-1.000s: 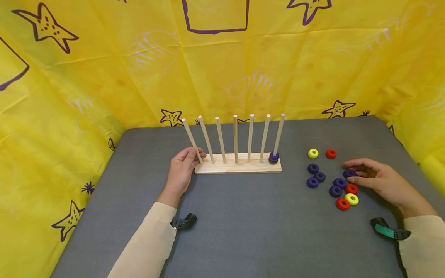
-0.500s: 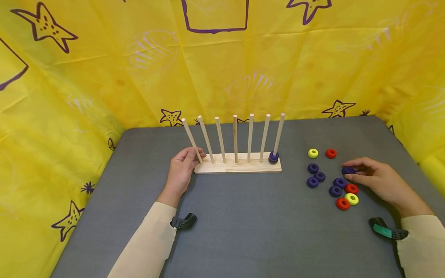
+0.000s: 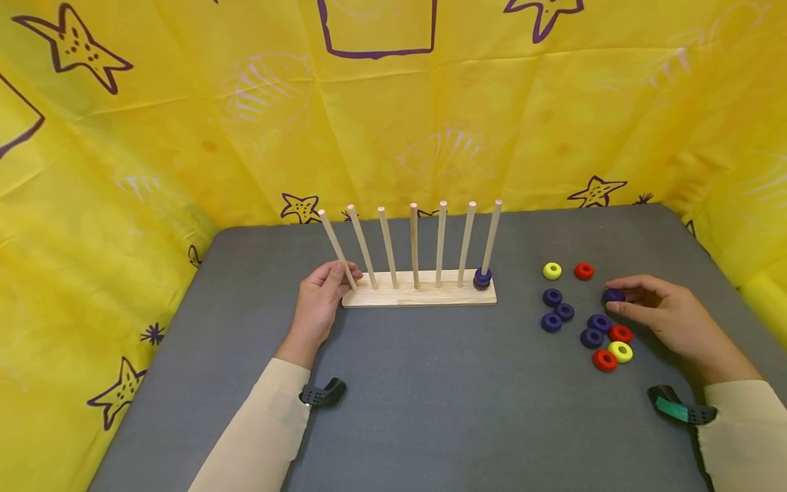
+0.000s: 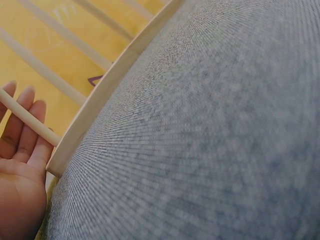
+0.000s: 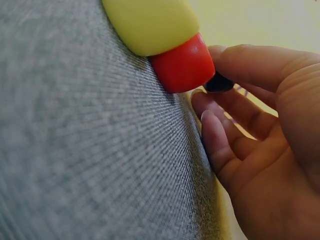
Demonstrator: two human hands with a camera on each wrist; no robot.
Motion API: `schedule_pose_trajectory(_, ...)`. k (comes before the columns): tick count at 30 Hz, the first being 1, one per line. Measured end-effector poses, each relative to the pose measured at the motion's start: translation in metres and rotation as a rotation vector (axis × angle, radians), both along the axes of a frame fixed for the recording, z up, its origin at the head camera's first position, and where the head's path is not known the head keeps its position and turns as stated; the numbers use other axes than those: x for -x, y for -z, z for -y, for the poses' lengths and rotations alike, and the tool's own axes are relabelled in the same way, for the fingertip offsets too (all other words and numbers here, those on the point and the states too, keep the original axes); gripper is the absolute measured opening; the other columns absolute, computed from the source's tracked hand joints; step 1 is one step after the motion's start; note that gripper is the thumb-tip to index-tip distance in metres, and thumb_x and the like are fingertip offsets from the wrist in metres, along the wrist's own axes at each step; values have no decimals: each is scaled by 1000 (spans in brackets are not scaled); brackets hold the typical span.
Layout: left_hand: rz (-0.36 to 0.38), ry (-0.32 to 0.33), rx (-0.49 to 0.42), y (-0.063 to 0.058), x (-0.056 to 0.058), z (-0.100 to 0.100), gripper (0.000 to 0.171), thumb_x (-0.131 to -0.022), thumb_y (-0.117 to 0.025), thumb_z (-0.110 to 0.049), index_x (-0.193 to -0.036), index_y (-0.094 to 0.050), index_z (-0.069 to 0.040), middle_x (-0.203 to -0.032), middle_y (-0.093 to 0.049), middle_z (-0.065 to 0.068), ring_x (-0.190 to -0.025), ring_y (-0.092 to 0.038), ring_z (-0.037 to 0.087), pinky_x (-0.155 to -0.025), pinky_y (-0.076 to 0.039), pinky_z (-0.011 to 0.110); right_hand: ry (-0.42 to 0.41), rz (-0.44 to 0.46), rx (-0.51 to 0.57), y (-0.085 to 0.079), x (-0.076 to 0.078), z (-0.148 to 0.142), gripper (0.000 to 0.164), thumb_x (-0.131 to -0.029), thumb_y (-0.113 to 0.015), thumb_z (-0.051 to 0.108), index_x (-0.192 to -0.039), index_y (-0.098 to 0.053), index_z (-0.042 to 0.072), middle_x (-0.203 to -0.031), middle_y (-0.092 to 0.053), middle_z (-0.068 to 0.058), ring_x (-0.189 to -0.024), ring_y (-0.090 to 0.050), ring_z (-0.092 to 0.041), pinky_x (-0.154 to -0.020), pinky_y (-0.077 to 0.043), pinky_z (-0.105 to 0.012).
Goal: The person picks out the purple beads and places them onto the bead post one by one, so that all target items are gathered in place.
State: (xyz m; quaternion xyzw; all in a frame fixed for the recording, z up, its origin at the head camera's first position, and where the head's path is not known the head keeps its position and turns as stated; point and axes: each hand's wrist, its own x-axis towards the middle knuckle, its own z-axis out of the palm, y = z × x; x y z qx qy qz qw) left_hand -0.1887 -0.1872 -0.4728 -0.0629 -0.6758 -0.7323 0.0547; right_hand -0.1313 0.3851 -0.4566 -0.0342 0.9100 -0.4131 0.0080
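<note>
Head view: our right hand (image 3: 676,320) pinches the blue ring (image 3: 613,295) near a red ring (image 3: 617,338). It looks light and hard; sides are best to hold. Our left hand (image 3: 316,306) curls round the end peg (image 3: 334,240).

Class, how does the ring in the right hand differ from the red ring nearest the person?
Colour: the held ring is dark purple-blue; the near ring is bright red.
Support: the right hand pinches the held ring; the near ring lies on the table.
Hole: plain in the near ring, not clear in the held ring.
Sizes look similar.
</note>
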Motion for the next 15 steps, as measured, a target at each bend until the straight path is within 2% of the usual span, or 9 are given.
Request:
schedule_pose_trajectory(7,-4,1,-5,0,1,0,44,-115,-59,-28,-124,-68,14,-117,-71,21,-116,-71,32,-104,-55,41,41,-13,-12,-7,1,2,37,-103,-82,23,-134,-72,6,-114,-68,19,-96,-60,0,-78,-45,-11)
schedule_pose_trajectory(15,-3,4,-6,0,0,0,44,-115,-60,-28,-125,-68,14,-118,-70,22,-116,-71,31,-105,-55,41,52,-60,8,-17,-2,13,34,-103,-82,20,-133,-72,9,-112,-67,22,-95,-60,1,-75,-47,-12)
